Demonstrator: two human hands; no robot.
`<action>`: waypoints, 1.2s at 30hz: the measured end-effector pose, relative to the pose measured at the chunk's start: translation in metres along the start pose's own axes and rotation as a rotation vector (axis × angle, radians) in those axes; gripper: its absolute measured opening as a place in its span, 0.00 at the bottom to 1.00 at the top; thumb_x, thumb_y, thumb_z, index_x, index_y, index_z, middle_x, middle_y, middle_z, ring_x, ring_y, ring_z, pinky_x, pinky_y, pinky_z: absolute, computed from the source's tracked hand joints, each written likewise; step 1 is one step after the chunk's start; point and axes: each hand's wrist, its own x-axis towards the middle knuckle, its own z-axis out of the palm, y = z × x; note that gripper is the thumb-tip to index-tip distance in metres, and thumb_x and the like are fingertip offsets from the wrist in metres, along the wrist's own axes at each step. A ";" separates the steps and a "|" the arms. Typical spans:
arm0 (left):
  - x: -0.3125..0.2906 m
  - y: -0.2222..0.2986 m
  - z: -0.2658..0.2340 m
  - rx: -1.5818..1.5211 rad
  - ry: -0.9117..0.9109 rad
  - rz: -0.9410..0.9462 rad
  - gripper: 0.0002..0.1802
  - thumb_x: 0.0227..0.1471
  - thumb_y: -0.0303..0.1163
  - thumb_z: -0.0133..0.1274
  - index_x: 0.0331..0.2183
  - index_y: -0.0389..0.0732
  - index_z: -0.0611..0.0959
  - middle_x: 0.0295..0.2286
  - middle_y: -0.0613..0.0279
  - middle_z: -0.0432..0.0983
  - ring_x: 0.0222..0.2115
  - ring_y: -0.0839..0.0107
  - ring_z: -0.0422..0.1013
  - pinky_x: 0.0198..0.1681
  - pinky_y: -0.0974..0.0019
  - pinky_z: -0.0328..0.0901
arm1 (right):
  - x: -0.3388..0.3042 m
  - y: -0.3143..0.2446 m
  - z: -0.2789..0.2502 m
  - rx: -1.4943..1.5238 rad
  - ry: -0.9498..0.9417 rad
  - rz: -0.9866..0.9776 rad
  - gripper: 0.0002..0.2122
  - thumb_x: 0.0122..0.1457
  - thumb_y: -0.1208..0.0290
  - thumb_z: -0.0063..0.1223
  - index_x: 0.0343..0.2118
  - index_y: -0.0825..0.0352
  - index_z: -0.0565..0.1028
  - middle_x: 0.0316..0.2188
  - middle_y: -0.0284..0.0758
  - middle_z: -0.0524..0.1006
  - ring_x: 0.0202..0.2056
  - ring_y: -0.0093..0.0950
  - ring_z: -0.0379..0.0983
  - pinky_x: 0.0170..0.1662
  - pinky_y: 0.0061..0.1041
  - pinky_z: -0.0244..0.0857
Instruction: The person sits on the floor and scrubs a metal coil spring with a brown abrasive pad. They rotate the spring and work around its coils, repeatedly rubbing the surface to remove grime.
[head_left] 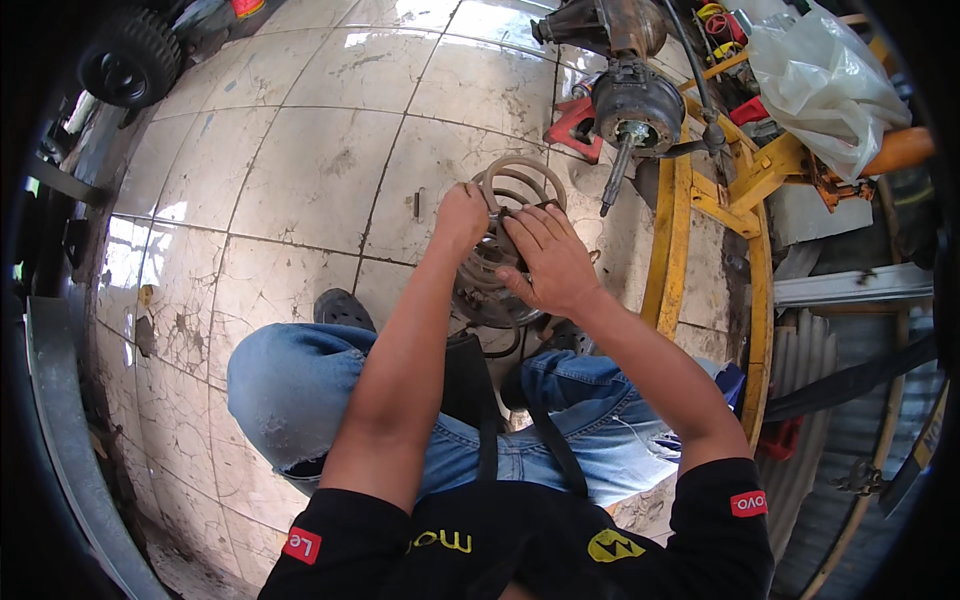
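Observation:
A beige coil spring (522, 162) stands on the tiled floor between my feet, with a dark round metal part (487, 306) beneath its near side. My left hand (463, 218) is closed in a fist at the spring's left edge. Whatever it grips is hidden by the fingers. My right hand (548, 255) lies palm down over the right side of the coils, fingers stretched out and thumb apart. Something small and dark shows between the two hands, too covered to name.
A short metal pin (417, 203) lies on the floor left of the spring. Far right are an axle housing (637, 105), a red stand (575, 128) and a yellow metal frame (672, 240) with a plastic bag (825, 85). A tyre (130, 58) stands far left.

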 end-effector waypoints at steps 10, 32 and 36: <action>0.004 -0.002 -0.005 -0.013 -0.038 -0.050 0.26 0.62 0.43 0.35 0.45 0.30 0.77 0.43 0.37 0.74 0.47 0.44 0.69 0.49 0.53 0.63 | 0.004 0.017 -0.019 -0.011 -0.194 0.009 0.37 0.60 0.39 0.38 0.58 0.72 0.65 0.59 0.47 0.65 0.65 0.44 0.51 0.68 0.46 0.37; -0.004 0.008 -0.010 0.067 -0.122 0.119 0.20 0.62 0.33 0.34 0.41 0.27 0.76 0.40 0.33 0.74 0.43 0.40 0.70 0.48 0.49 0.65 | -0.014 0.019 -0.015 -0.001 -0.144 0.079 0.37 0.63 0.40 0.32 0.63 0.69 0.59 0.65 0.44 0.56 0.68 0.42 0.45 0.69 0.44 0.36; -0.009 0.009 -0.011 0.104 -0.109 0.158 0.23 0.63 0.38 0.36 0.42 0.28 0.77 0.41 0.34 0.74 0.45 0.41 0.70 0.49 0.51 0.63 | -0.014 0.012 -0.012 -0.025 -0.111 0.124 0.35 0.65 0.41 0.28 0.63 0.68 0.59 0.65 0.44 0.55 0.68 0.42 0.44 0.69 0.43 0.36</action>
